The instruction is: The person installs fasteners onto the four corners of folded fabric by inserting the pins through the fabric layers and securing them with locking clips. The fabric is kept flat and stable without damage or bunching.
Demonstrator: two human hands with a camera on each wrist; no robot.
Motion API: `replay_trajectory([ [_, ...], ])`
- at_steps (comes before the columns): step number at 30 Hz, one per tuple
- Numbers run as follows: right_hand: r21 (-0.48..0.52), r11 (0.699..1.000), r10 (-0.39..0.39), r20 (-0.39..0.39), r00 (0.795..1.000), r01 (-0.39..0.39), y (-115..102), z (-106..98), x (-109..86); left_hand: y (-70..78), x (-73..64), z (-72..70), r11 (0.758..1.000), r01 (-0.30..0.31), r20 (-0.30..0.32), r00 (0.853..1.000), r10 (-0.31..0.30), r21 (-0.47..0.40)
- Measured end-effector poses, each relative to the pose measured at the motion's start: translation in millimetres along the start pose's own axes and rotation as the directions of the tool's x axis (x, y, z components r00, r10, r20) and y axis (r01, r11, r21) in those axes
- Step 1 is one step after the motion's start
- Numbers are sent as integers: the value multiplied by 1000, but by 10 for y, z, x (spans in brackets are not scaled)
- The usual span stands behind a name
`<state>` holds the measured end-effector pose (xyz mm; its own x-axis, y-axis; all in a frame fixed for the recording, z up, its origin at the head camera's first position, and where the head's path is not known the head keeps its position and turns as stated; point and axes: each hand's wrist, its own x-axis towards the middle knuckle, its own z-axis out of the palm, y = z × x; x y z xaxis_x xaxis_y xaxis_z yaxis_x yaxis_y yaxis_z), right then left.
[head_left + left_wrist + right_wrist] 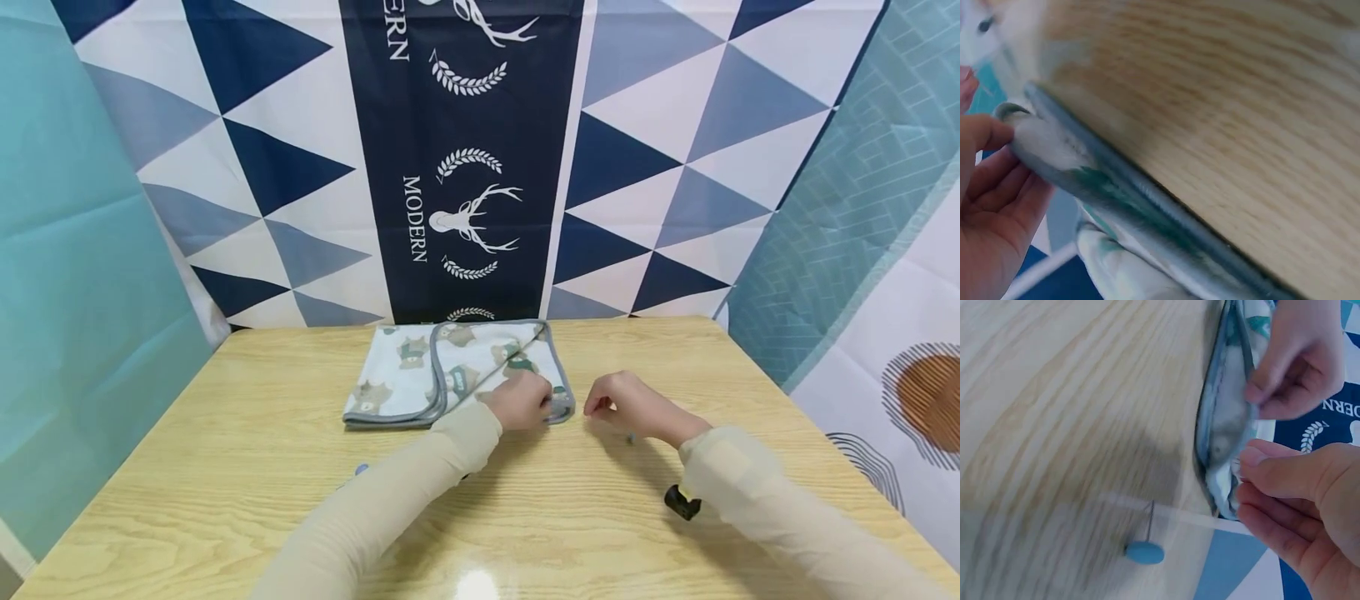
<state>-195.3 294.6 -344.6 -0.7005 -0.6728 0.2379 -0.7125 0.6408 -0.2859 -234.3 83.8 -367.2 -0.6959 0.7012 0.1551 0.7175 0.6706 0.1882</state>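
A folded white blanket with a bear print and grey edging lies at the back of the table. My left hand pinches its grey front edge near the right corner, thumb above and fingers beneath in the left wrist view, where the hand shows at the left. My right hand hovers just right of that corner in the head view, its fingers bent. In the right wrist view the thumb and forefinger of this hand come together by the blanket's edge; what lies between them is unclear.
On the wooden table below my right hand lies a blue round-headed pin with a thin stem. Another small blue thing shows beside my left forearm. Patterned cloth hangs behind the table.
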Motion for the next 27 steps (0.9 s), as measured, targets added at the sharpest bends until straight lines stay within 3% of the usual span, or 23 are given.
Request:
replay_trajectory([
  [2,-17,1000,12,-46,999,-12,-15,12,37,-52,2,-60,991,65,-32,997,-69,-114],
  [6,-30,998,45,-134,990,-50,-43,55,124,-168,-2,-188,937,149,-114,974,-194,-317],
  [11,-16,999,34,-252,967,-40,-93,114,260,-288,-21,-314,875,175,-183,942,-282,-451],
  [15,11,1000,22,-359,933,-19,-142,166,408,-351,-48,-405,828,198,-201,916,-347,-525],
  [19,23,999,50,-445,894,-45,-172,225,538,-382,-75,-468,817,215,-211,903,-375,-535],
  [23,34,997,74,-498,864,-65,-182,279,619,-391,-100,-482,814,217,-206,903,-377,-539],
  [27,46,996,91,-524,847,-79,-197,307,675,-392,-115,-479,813,208,-207,905,-371,-544],
])
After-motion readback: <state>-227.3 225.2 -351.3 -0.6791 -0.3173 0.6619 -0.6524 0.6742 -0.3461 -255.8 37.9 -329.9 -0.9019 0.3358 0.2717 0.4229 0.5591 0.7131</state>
